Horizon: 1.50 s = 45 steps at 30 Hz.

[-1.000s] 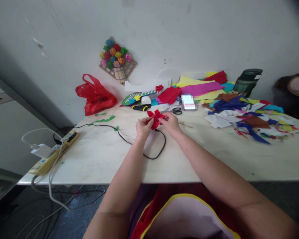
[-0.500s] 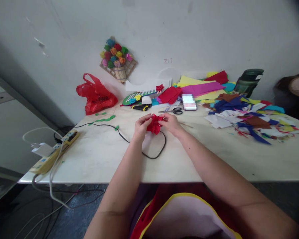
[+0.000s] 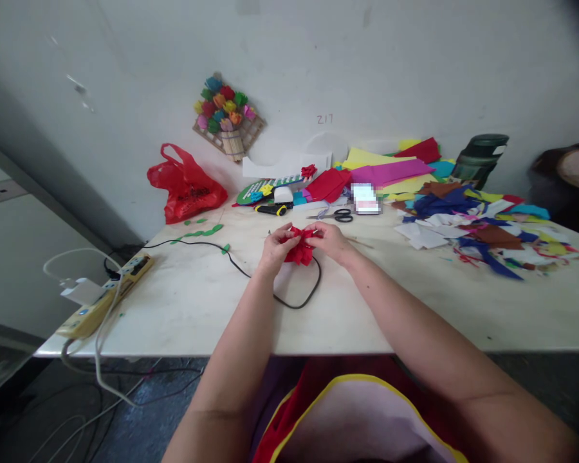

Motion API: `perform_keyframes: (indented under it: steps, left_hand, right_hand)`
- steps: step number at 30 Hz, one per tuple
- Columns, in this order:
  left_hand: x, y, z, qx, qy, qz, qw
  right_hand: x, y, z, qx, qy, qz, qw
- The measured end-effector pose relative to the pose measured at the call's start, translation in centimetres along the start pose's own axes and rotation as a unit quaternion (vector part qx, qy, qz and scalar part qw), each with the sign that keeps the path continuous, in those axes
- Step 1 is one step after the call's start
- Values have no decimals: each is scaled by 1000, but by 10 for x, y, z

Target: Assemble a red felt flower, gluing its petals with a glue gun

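Pinching red paper flower (image 3: pixel 300 249), pale table (image 3: pixel 197 302), grey wall (image 3: pixel 415 64)

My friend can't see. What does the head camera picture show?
A person's left hand and right hand pinch a crumpled red paper flower between them over a pale table. A black cable loops under the hands, black scissors lie behind them, and colourful paper scraps are heaped to the right, with a red plastic bag by the wall.

Crumpled red paper flower (image 3: pixel 300 250), midair
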<state>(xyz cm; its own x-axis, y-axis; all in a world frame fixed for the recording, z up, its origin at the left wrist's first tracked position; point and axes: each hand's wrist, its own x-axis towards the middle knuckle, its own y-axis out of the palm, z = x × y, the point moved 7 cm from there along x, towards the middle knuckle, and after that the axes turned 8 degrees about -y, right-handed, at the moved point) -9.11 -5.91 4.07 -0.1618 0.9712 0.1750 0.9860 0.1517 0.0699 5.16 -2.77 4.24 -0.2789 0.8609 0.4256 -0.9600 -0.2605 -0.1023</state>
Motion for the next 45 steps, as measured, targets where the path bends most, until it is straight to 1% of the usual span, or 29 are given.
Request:
perform_keyframes:
  steps: [2, 5, 7, 10, 12, 13, 14, 15, 17, 19, 20, 23, 25, 27, 29, 32, 34, 40, 43, 45]
  left_hand:
    - [2, -1, 1, -4, 10, -5, 1000]
    - [5, -2, 5, -18, 4, -19, 1000]
    - [5, -3, 8, -41, -10, -28, 999]
    - [6, -4, 14, -78, -51, -31, 995]
    - [6, -5, 18, -90, -76, -37, 992]
    - [6, -6, 19, -94, -83, -43, 991]
    - [6, -7, 19, -98, -87, -51, 990]
    - [6, -8, 19, -102, -88, -58, 989]
    - [6, -10, 20, -106, -87, -72, 988]
    - [6, -11, 20, -108, -90, -83, 987]
    - [6, -12, 21, -110, -92, -90, 986]
    - [6, -15, 23, -118, -93, -112, 982]
    - [7, -16, 24, -124, -89, -120, 981]
    - [7, -17, 25, -128, -84, -126, 980]
    - [7, -17, 25, -130, -81, -130, 980]
    - [7, -17, 25, -128, -75, -128, 981]
    - [7, -17, 24, -127, -68, -129, 981]
    - [7, -18, 24, -119, -62, -139, 981]
    - [7, -20, 25, -114, -63, -157, 979]
    - [7, -22, 24, -118, -62, -168, 977]
  right_hand:
    - [-1, 0, 0, 5, 10, 9, 1000]
    - [-2, -2, 2, 12, 19, 11, 1000]
    - [-1, -8, 3, 14, 20, -11, 1000]
    - [3, -23, 0, -2, 21, -75, 997]
    - [5, -37, -7, -56, 44, -123, 990]
    - [5, -45, -11, -99, 64, -144, 983]
    - [5, -53, -13, -167, 78, -157, 970]
    - [6, -59, -13, -257, 82, -153, 951]
    - [6, -70, -13, -411, 99, -136, 896]
    - [6, -74, -16, -498, 118, -90, 855]
    - [6, -73, -19, -521, 128, -61, 842]
    - [6, -64, -27, -559, 136, 17, 817]
    - [7, -55, -30, -580, 128, 49, 803]
    - [8, -49, -33, -596, 125, 64, 791]
    - [9, -47, -35, -598, 126, 62, 789]
    - [10, -48, -35, -584, 122, 39, 801]
    - [11, -48, -35, -576, 121, 34, 807]
    - [11, -55, -37, -579, 164, 50, 797]
    - [9, -64, -36, -556, 176, 23, 812]
    - [9, -69, -30, -536, 157, -17, 829]
